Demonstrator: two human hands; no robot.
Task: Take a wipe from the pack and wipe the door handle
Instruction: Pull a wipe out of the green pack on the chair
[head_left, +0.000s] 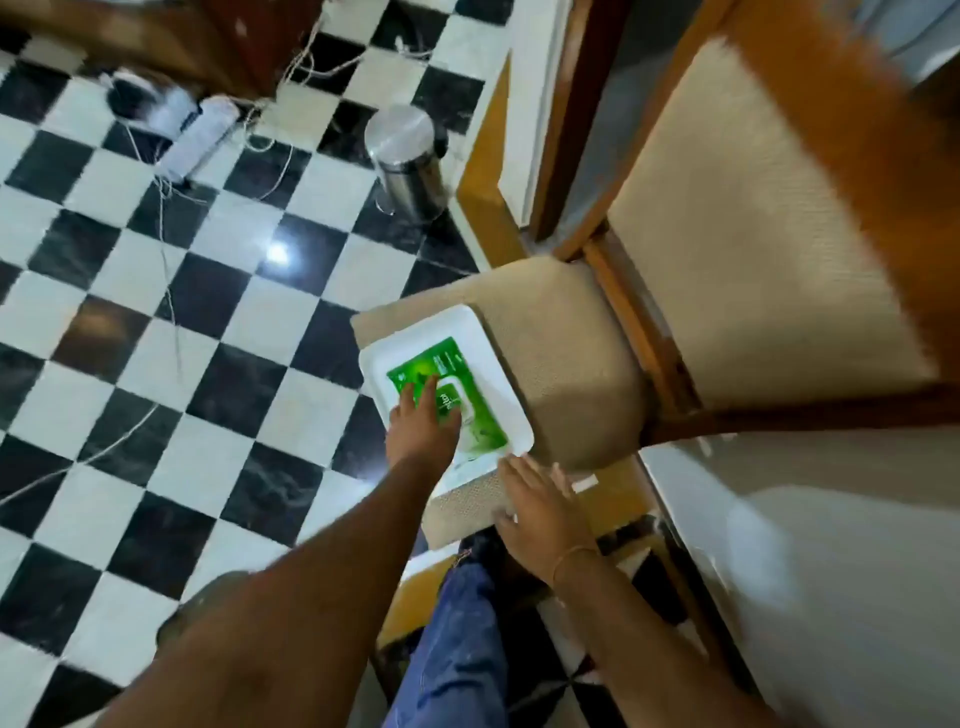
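A green wipe pack (441, 374) lies in a white tray (493, 364) on the beige seat of a wooden chair (566, 364). My left hand (421, 426) rests flat on the pack, fingers spread over its white lid. My right hand (540, 509) hovers open by the tray's near corner, over the seat's front edge, holding nothing. No door handle shows in this view. The picture is blurred by motion.
A steel pedal bin (405, 161) stands on the black-and-white checkered floor (208, 312) beyond the chair. A white power strip (197, 135) and loose cords lie at the far left. A wooden door frame (561, 130) rises behind the chair; a pale wall (805, 545) is on the right.
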